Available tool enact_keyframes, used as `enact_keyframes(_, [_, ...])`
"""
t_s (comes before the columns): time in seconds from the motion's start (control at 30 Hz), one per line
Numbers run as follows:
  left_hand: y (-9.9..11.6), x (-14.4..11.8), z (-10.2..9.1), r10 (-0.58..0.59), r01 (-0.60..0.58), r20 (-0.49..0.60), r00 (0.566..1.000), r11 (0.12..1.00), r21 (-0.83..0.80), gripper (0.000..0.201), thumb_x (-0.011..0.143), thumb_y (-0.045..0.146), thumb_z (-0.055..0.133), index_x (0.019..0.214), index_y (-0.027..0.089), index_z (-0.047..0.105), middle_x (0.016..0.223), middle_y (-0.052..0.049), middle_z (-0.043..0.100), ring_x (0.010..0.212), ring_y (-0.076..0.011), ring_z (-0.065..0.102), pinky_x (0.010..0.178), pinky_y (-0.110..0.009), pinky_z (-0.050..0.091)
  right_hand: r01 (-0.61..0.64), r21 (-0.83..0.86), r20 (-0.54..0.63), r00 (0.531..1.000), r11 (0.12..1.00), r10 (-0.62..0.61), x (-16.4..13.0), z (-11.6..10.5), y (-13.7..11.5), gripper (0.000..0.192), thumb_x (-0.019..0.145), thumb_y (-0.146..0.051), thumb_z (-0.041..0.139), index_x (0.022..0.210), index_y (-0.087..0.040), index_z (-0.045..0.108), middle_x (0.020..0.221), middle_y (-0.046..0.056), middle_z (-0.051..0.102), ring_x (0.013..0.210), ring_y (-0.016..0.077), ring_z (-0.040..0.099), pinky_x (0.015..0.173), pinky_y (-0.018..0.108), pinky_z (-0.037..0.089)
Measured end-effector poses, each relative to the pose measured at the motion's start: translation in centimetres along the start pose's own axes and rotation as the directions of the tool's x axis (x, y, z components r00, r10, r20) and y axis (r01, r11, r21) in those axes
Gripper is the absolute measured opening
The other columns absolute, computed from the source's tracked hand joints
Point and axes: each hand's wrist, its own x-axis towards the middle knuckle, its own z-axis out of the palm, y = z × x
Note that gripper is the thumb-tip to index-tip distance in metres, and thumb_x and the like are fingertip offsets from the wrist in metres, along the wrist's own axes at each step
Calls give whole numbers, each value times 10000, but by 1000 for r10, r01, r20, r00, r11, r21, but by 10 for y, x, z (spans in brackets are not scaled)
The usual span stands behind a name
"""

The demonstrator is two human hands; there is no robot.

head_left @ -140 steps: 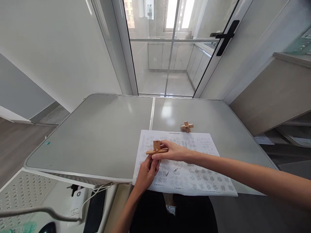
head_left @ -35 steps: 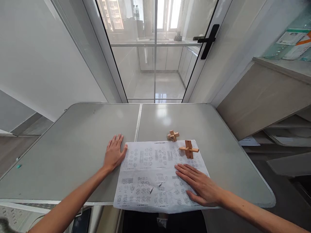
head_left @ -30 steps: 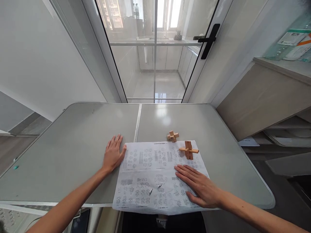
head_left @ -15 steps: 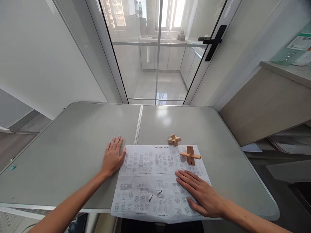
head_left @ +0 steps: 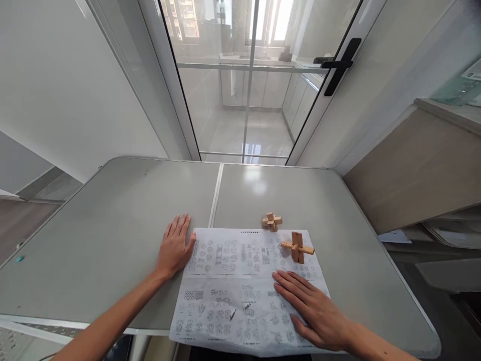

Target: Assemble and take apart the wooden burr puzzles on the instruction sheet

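My left hand (head_left: 175, 246) lies flat on the table, its thumb at the left edge of a printed instruction sheet (head_left: 225, 282). On the sheet's right part rests my right hand (head_left: 310, 308), palm down with fingers stretched; nothing is held in either hand. Beyond the right fingertips, a wooden interlocking puzzle (head_left: 297, 247) with a flat plate and a crossing stick sits on the paper. A smaller wooden burr puzzle (head_left: 271, 221) stands just past the sheet's far edge. The sheet carries rows of small diagrams, and its near edge hangs over the table's front.
The grey table (head_left: 124, 210) has a light seam across it. A glass door (head_left: 250, 95) with a black handle (head_left: 341, 65) stands behind. A wooden shelf unit (head_left: 421, 160) borders the right side. A small teal object (head_left: 19, 259) lies at the far left.
The camera view has shifted slightly, so the sheet, the puzzles and my right hand appear a little lower. Both hands keep their flat pose, and the puzzles stay in place.
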Motion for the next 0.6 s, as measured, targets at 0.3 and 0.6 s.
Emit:
enact_keyframes(0.3, [-1,-2,-1,26,-26,-11,1000,1000,9,651,1086,443,303,1655,143,408,1732,-104,396,1630,-312,325,1336,-552,278,5,-38,-4,1000,999,-6,-1,3,-1,870,942,-130,513,1744,-157,175,1796,89,215,1664,300,192,1352,512,256])
enact_keyframes(0.6, [0,-3,-2,35,-34,-23,999,999,41,644,1086,442,315,1649,145,418,1723,-105,413,1619,-313,351,1331,-544,292,14,-12,-35,999,1000,-14,2,1,-1,876,920,-119,506,1740,-156,197,1791,92,232,1656,303,224,1347,516,270])
